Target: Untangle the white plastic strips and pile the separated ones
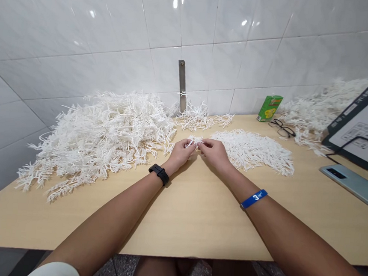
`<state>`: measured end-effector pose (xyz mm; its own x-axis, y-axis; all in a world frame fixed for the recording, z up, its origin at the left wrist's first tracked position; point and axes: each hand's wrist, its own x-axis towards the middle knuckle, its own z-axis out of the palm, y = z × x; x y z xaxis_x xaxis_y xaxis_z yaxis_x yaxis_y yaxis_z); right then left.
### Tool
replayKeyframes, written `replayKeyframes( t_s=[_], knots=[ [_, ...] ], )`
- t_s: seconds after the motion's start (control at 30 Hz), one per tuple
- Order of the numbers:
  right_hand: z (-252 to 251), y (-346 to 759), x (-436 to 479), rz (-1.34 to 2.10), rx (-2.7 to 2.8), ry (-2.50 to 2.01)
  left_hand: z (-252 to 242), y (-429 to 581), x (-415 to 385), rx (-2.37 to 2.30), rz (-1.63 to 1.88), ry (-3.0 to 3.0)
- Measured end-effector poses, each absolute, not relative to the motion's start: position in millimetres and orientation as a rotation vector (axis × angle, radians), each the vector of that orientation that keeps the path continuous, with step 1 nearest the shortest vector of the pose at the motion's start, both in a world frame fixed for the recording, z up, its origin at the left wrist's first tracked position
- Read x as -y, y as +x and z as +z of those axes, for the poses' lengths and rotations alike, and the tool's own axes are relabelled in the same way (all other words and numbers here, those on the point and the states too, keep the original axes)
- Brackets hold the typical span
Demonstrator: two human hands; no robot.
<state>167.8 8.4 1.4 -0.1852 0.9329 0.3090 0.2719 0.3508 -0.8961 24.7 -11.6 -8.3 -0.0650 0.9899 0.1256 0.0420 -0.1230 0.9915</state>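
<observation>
My left hand (181, 153), below a black wristband, pinches a small white branched plastic piece (189, 143) over the middle of the table. Close beside it, my right hand (214, 152) has its fingertips pressed together at the same piece; the exact grip is too small to make out. Left of my hands lies a large tangled pile of white branched pieces (114, 127). A flatter spread of white pieces (253, 150) lies just right of my right hand. More loose white pieces (195, 116) sit behind my hands.
A metal strip (182, 86) stands upright against the tiled wall. Toward the back right are a green box (269, 108), eyeglasses (282, 128) and another white heap (325, 107). A phone (354, 184) lies by a dark printed case (365, 124) on the wooden table (190, 216).
</observation>
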Motion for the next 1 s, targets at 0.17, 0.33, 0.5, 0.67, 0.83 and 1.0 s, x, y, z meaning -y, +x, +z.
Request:
replayKeyframes(
  t_s=[0.17, 0.33, 0.5, 0.67, 0.83, 1.0],
  knots=[
    [1.2, 167.2, -7.9, 0.934, 1.688, -1.121, -7.0, 24.3, 12.6, -1.328, 1.371, 1.434],
    [6.1, 165.7, -2.9, 0.648, 1.744, -1.158, -0.5, 25.0, 15.9, -1.447, 1.384, 1.586],
    [5.0, 165.5, -1.7, 0.593, 1.778, -1.133, 3.0, 25.8, 18.8, -1.451, 1.314, 1.537],
    [3.3, 167.9, -5.3, 0.601, 1.752, -1.158, 2.9, 26.0, 20.0, -1.439, 1.29, 1.418],
    [2.4, 177.6, -13.7, 0.368, 1.792, -1.228, 2.9, 25.4, 19.8, -1.424, 1.272, 1.406],
    [11.5, 178.5, -7.2, 0.387, 1.739, -1.151, 2.1, 24.6, 19.4, -1.347, 1.281, 1.433]
  ],
)
